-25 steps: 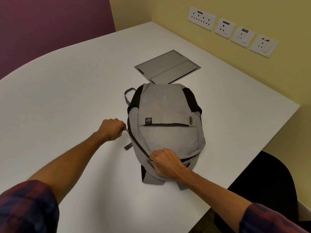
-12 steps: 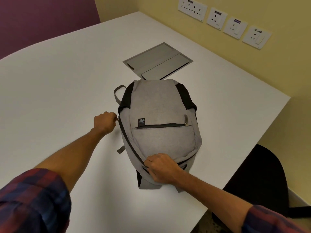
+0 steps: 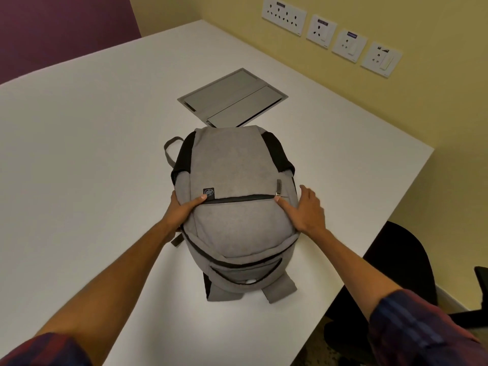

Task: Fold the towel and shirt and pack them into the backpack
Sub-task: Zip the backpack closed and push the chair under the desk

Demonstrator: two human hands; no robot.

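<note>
I judge the packing nearly done: no towel or shirt shows, and the backpack (image 3: pixel 235 207) bulges, lying mid-table (image 3: pixel 79 154) with its zips drawn closed. My left hand (image 3: pixel 182 210) and right hand (image 3: pixel 306 210) press its sides, fingers fairly straight, gripping nothing. Soft grey felt-like fabric, black side panels, rounded dome.

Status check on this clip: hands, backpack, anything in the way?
Left hand and right hand flat on either side of the grey backpack. Backpack lies on the white table, front pocket zipped. Towel and shirt not visible. Nothing obstructing.
</note>
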